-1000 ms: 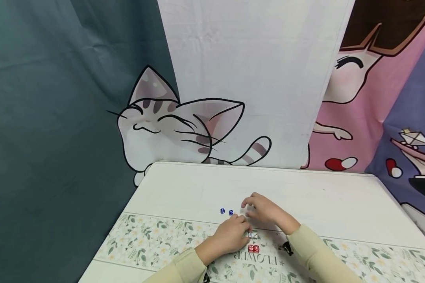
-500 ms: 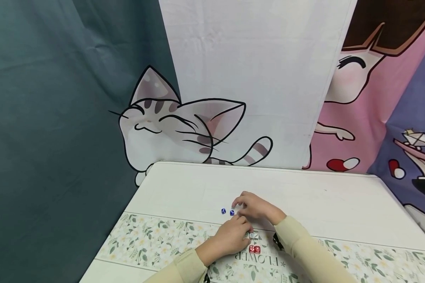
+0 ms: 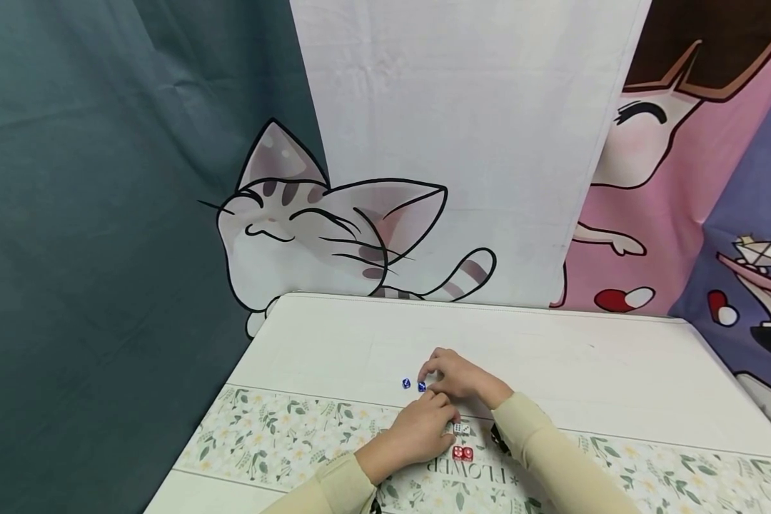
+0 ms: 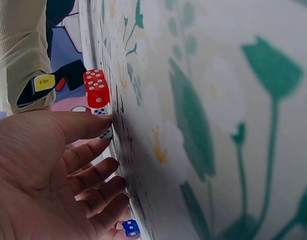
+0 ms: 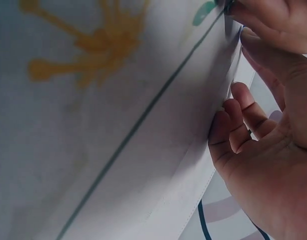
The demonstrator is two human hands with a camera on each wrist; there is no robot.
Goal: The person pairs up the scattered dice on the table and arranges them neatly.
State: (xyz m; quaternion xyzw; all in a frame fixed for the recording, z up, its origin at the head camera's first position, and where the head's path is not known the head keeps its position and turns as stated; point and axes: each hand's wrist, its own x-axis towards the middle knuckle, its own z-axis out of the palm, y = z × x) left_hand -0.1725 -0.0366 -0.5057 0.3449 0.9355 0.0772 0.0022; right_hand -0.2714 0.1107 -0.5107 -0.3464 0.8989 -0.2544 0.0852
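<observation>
Right hand (image 3: 457, 375): fingers curled, fingertips at right blue die (image 3: 421, 386); grip unclear.
Left hand (image 3: 422, 430): relaxed open, fingertips on tabletop (image 3: 334, 343).
Hidden: white dice (image 3: 460, 428) partly covered.

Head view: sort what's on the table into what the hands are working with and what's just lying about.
In hand:
- blue dice, the right hand touching the nearer one
- white dice, beside the left hand
- red dice, just beside the white pair

Lying about:
- floral table runner
- white table
- cartoon cat backdrop
</observation>
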